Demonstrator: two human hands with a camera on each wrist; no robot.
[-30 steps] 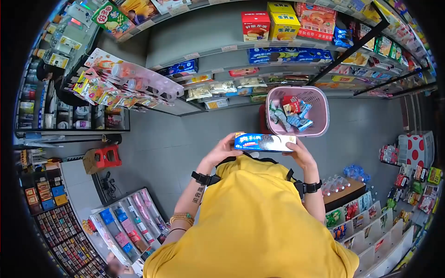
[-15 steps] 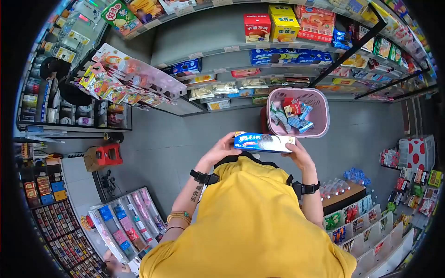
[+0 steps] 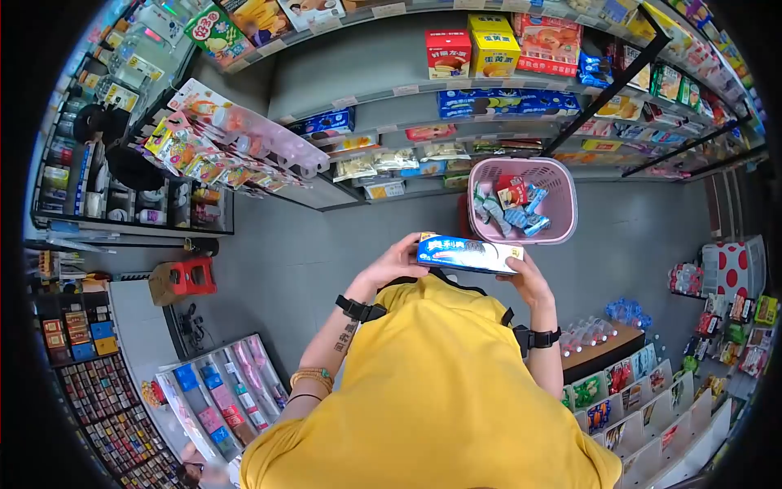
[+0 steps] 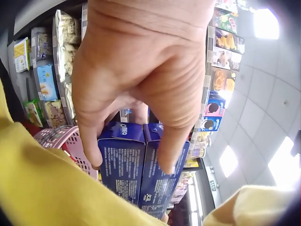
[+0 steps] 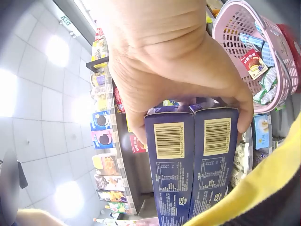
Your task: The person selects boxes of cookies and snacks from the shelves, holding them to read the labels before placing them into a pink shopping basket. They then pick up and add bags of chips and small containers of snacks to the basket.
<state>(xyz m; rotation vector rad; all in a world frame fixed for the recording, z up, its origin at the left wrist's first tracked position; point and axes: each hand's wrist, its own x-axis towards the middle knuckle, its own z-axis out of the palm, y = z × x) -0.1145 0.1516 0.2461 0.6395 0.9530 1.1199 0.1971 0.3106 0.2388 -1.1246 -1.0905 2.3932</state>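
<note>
Two blue Oreo cookie boxes are held together in front of the yellow shirt, with one printed face upward in the head view. My left hand grips their left end, thumb and fingers spread across both boxes. At the opposite end, my right hand grips the pair the same way. The left wrist view shows the boxes' text-covered sides lying flush. Barcodes show on both boxes in the right wrist view. Just beyond the hands stands a pink basket containing a red box and several blue and green packets.
Ahead, shelves carry snack boxes and bags. Hanging candy packs jut out on the left. A red stool stands on the grey floor. Display racks flank the person, and bottles lie at the right.
The boxes stay gripped in both hands, their upper face tilting slightly. They and the hands shift marginally within the head view; the basket keeps its contents.
</note>
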